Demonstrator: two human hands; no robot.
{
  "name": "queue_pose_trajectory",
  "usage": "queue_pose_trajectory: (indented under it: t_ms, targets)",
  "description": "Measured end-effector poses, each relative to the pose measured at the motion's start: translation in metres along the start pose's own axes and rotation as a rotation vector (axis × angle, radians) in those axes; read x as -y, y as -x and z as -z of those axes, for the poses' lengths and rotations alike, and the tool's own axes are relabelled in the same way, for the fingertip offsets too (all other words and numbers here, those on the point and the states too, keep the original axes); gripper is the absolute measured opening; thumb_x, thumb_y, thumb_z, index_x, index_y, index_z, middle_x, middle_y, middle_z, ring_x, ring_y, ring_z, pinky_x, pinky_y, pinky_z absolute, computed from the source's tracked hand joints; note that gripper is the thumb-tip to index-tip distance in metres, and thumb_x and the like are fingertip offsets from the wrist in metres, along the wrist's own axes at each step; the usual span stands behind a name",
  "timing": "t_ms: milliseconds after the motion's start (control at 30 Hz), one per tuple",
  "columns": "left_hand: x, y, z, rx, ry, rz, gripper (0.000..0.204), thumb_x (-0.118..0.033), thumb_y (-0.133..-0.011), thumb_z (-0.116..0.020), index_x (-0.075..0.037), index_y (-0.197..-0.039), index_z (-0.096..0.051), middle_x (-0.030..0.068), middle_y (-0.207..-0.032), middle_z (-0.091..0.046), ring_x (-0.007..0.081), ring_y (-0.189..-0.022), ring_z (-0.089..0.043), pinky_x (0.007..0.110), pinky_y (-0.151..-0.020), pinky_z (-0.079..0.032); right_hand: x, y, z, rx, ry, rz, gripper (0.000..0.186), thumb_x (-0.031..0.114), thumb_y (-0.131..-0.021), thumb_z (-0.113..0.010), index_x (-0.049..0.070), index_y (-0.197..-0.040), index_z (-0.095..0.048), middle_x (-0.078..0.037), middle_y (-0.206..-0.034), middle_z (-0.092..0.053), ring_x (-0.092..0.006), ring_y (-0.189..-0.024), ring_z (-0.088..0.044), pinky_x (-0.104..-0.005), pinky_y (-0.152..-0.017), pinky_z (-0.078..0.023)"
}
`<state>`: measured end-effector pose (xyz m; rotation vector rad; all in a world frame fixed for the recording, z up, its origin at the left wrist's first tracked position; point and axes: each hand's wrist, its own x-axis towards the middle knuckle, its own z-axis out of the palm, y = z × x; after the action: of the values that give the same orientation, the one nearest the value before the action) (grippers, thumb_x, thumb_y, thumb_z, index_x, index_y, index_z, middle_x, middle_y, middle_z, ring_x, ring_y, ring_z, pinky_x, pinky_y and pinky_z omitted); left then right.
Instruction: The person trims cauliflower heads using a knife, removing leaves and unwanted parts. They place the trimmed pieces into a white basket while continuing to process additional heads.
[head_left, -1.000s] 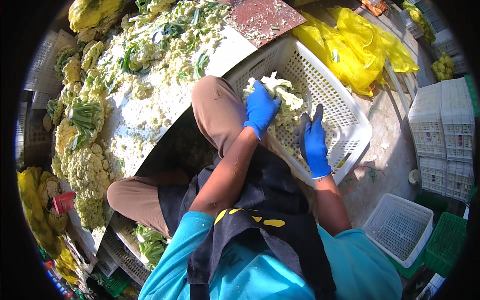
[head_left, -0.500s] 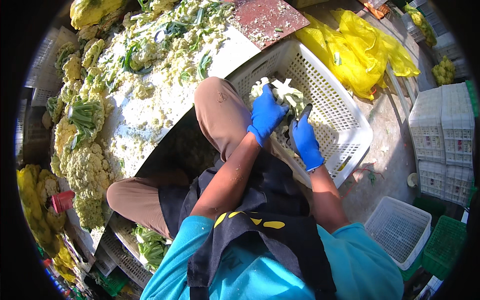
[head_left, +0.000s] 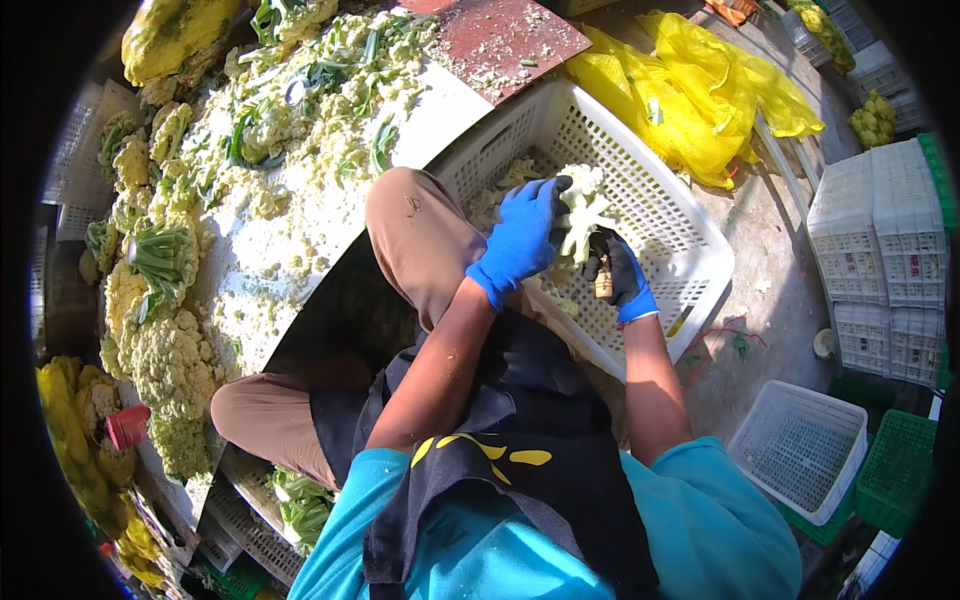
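Our lap: a dark apron with yellow marks covers the front of our turquoise shirt, and one knee in brown trousers juts toward the work.
Right grip: closed around a short, light-brown handle; we cannot tell what tool it belongs to, as its other end is hidden.
Left grip: blue-gloved and clasping the left side of a cauliflower piece.
Cauliflower piece: above the white slotted crate, between our two hands, pale branching stalk showing; whether it touches the right glove we cannot tell.
Crate filling: loose florets already lie inside, toward our left; slots show beside them, so we judge it only partly filled.
Piece in hand: not yet down among those florets.
Bench: strewn with crumbs and green leaves; whole cauliflower heads line its left side, seemingly uncut, so we judge plenty is left.
Farther off: yellow mesh sacks slump past the crate's far side, and stacked white crates stand to our right.
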<state>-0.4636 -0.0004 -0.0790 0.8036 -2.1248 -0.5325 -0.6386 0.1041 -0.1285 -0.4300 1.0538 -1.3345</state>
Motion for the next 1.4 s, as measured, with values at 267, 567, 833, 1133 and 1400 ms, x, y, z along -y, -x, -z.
queue_pose_trajectory:
  t_ms: [267, 567, 833, 1133, 1400]
  targets:
    - [0.019, 0.008, 0.017, 0.282, 0.233, 0.141, 0.057, -0.011, -0.07, -0.072, -0.008, -0.125, -0.058, 0.0103, -0.131, -0.057, 0.036, -0.123, -0.047, 0.04, -0.105, -0.038, -0.039, 0.005, -0.022, -0.379, 0.09, 0.359, 0.032, 0.004, -0.086, -0.063, 0.002, -0.117, -0.054, -0.005, -0.092, -0.064, -0.0119, -0.075, -0.06, -0.0249, -0.067, -0.051]
    - [0.006, 0.003, 0.017, 0.273, 0.415, 0.583, 0.072, -0.029, -0.061, -0.087, 0.005, -0.116, -0.056, 0.0235, -0.117, -0.057, 0.0366, -0.109, -0.057, 0.039, -0.094, -0.046, -0.033, 0.001, -0.038, -0.472, 0.396, 0.541, 0.039, -0.005, -0.082, -0.065, 0.002, -0.119, -0.054, -0.001, -0.091, -0.062, -0.0068, -0.07, -0.056, -0.0232, -0.06, -0.048]
    - [0.001, 0.007, 0.012, 0.0, 0.228, 0.233, 0.037, -0.009, -0.066, -0.076, 0.001, -0.096, -0.056, 0.0183, -0.104, -0.056, 0.0376, -0.093, -0.056, 0.04, -0.081, -0.048, -0.019, 0.015, -0.024, -0.471, 0.376, 0.346, 0.031, 0.002, -0.091, -0.061, 0.003, -0.121, -0.054, 0.001, -0.089, -0.061, -0.0048, -0.064, -0.05, -0.0228, -0.051, -0.042]
    - [-0.003, 0.012, 0.008, 0.123, 0.073, 0.108, 0.031, 0.0, -0.067, -0.067, -0.003, -0.095, -0.051, 0.0182, -0.105, -0.052, 0.0427, -0.098, -0.052, 0.048, -0.079, -0.047, 0.02, 0.059, -0.046, -0.247, 1.218, 0.573, 0.029, 0.023, -0.103, -0.042, 0.0, -0.117, -0.052, -0.009, -0.069, -0.058, -0.0134, -0.056, -0.056, -0.0285, -0.053, -0.045]
    - [-0.004, 0.012, 0.012, 0.217, 0.102, 0.135, 0.031, -0.001, -0.069, -0.068, -0.004, -0.095, -0.052, 0.0193, -0.101, -0.051, 0.042, -0.095, -0.053, 0.047, -0.078, -0.046, 0.026, 0.044, -0.058, -0.252, 1.817, 0.309, 0.03, 0.025, -0.098, -0.05, 0.0, -0.115, -0.052, -0.021, -0.076, -0.065, -0.0318, -0.062, -0.065, -0.0436, -0.059, -0.051]
